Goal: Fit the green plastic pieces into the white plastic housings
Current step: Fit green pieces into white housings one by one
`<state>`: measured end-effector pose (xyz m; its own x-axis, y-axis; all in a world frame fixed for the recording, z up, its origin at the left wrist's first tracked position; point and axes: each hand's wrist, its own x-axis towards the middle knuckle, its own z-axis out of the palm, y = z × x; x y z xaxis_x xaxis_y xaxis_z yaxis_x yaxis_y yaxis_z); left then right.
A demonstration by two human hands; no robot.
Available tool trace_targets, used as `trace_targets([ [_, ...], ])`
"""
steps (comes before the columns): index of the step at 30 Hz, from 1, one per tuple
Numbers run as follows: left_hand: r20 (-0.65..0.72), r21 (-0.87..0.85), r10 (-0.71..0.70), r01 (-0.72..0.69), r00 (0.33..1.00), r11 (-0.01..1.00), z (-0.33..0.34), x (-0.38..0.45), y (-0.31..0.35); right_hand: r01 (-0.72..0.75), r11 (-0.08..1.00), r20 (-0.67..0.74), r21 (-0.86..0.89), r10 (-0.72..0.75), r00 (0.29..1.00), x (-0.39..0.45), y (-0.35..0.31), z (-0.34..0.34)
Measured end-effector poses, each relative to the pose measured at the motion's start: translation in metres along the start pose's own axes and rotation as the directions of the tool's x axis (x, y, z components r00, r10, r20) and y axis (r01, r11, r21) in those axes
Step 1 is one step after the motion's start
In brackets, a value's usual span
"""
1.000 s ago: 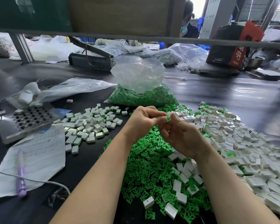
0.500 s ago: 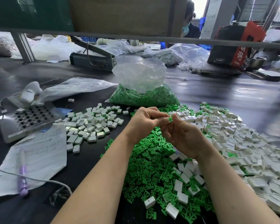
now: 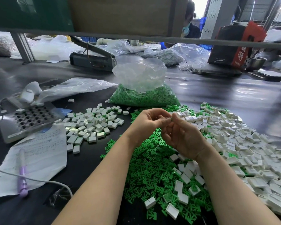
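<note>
My left hand [image 3: 148, 122] and right hand [image 3: 183, 135] pinched one small part [image 3: 170, 119] together above loose green plastic pieces [image 3: 146, 161]; white plastic housings [image 3: 243, 143] lay heaped just right.

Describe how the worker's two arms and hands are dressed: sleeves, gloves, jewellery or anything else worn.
Both forearms are bare as far as the frame's lower edge; no sleeve shows. The left hand and right hand wear no gloves. No watch, bracelet or ring is visible on the sides that show.

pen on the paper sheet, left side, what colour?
Light purple, pale towards its far end. The pen shows clearly in the head view, lying on the handwritten paper sheet.
</note>
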<state>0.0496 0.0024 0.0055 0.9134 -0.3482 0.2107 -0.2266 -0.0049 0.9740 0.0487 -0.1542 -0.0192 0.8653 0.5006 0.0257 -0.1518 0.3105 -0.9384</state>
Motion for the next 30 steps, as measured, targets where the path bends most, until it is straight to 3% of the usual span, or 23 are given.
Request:
trace_targets([
  [8, 0.016, -0.005, 0.029, -0.029, 0.999, 1.0, -0.004, 0.0, 0.004, 0.009, 0.995, -0.002, 0.098, -0.009, 1.0, -0.002, -0.001, 0.001],
  [11, 0.067, 0.077, 0.015, -0.02, 0.998, 0.997, -0.01, -0.001, 0.009, -0.001, 0.993, -0.017, 0.114, 0.003, 1.0, -0.002, -0.001, 0.0],
  [19, 0.034, 0.318, 0.083, -0.089, 0.996, 0.944, -0.007, 0.001, 0.013, -0.051, 0.993, -0.026, 0.105, 0.054, 0.998, -0.004, -0.003, 0.0],
  [30, 0.076, 0.389, 0.101, -0.123, 0.992, 0.913, -0.008, 0.003, 0.017, -0.078, 0.99, -0.003, 0.117, 0.079, 0.997, -0.006, -0.004, -0.003],
])
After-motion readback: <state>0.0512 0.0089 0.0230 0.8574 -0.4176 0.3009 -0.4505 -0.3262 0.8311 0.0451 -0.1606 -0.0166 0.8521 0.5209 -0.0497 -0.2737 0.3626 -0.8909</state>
